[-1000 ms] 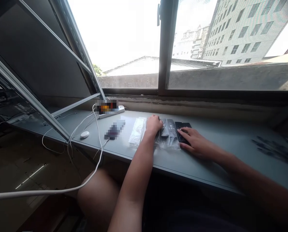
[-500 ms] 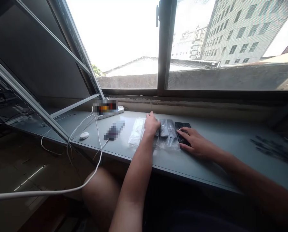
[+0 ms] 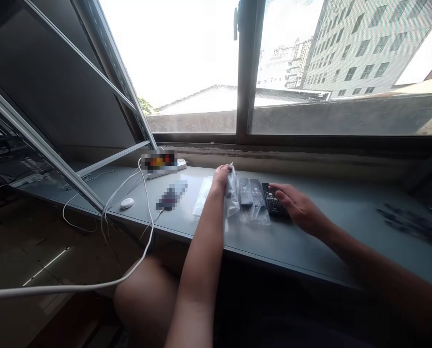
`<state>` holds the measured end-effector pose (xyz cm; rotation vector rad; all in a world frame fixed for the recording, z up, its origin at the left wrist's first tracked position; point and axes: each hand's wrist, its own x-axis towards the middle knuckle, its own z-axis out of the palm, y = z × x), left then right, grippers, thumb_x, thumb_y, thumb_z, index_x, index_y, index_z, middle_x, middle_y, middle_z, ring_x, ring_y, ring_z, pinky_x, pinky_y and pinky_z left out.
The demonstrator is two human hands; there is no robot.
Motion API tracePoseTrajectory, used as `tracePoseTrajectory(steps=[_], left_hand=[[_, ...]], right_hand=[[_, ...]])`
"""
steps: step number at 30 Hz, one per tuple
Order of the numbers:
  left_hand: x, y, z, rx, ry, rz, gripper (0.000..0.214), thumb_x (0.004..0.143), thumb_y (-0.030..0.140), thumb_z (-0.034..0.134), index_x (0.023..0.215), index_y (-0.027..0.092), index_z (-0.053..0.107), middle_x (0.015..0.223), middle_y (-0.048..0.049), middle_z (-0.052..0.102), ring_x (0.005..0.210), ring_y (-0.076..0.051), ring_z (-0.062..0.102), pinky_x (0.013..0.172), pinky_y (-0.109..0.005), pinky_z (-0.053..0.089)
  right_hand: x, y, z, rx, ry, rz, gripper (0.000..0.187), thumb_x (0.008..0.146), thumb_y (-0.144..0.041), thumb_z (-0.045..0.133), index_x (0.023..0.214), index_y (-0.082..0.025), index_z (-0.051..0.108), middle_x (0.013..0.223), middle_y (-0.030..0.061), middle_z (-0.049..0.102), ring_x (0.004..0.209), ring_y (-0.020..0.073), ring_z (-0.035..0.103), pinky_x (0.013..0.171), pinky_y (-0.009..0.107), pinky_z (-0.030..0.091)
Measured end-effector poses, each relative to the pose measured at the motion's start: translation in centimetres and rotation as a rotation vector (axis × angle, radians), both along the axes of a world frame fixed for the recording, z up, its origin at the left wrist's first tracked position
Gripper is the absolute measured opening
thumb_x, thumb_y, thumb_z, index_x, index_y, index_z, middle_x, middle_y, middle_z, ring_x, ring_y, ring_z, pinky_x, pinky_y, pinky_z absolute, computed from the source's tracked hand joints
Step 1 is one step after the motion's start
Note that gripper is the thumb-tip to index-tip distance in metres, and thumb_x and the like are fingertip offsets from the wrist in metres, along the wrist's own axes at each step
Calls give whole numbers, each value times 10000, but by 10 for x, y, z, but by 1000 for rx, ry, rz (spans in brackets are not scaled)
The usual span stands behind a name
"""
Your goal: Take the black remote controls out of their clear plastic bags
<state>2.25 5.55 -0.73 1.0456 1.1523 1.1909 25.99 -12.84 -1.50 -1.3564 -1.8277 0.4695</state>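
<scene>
My left hand (image 3: 221,177) is closed on the far end of a clear plastic bag (image 3: 233,198) that seems to have a dark remote control inside. Right of it, two dark remote controls in clear bags lie side by side on the table, one bagged remote (image 3: 245,192) and another bagged remote (image 3: 258,195). A bare black remote control (image 3: 273,200) with several buttons lies at the end of this row. Over its right edge hovers my right hand (image 3: 298,207), open, its fingers stretched out and the thumb apart. Whether it touches the remote I cannot tell.
Flat clear plastic (image 3: 202,197) lies left of my left forearm. Further left are a blurred-out object (image 3: 171,195), a white round device (image 3: 126,203), a power strip (image 3: 181,164) and a loose white cable (image 3: 151,227). Dark sticklike items (image 3: 408,224) lie at right.
My left hand has shifted slightly left and now lifts the end of a bagged remote. My right hand has drawn back from the black remote and turned onto its side, uncovering more buttons.
</scene>
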Motion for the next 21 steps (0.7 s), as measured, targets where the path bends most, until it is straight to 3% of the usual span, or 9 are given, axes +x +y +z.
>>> tracePoseTrajectory(steps=[2,6,10,14,17,21], left_hand=[[8,-6,4,-81,-106,-29,422,977,257,605,1374,131,674,1068,-155,823,888,-256,802,786,-350,636],[32,-22,7,-145,-424,-157,651,921,138,531,1570,165,492,1279,-159,806,991,-264,839,907,-414,688],[54,-36,5,-39,-594,-260,812,873,80,595,1645,239,396,1445,-137,754,1190,-271,832,1063,-470,672],[61,-47,-1,59,-589,-405,860,866,57,710,1639,270,399,1534,-142,724,1320,-288,795,1132,-467,635],[57,-53,-3,83,-496,-510,849,871,71,798,1622,225,432,1513,-179,747,1370,-287,770,1155,-433,612],[48,-56,1,63,-373,-663,558,993,310,796,1500,185,599,1492,-214,759,1392,-318,753,1104,-417,630]], right_hand=[[-7,-3,2,-93,174,63,590,1136,-730,504,1505,-314,702,1577,128,719,1497,416,643,1294,616,491],[-23,-4,-1,-328,647,223,524,1152,-640,533,1506,-266,632,1603,153,700,1512,356,664,1300,576,518],[-36,-6,1,-511,846,243,512,1142,-591,544,1518,-245,581,1528,193,741,1372,360,767,1205,613,605],[-40,-11,5,-595,884,282,496,1135,-607,537,1434,-227,649,1315,189,827,1225,378,823,1053,590,684],[-38,-12,7,-667,965,229,398,1134,-557,579,1299,-226,725,1108,132,841,988,316,845,940,494,718],[-36,-14,13,-772,1125,189,193,1114,-365,673,1202,-225,772,915,54,768,727,206,736,695,327,697]])
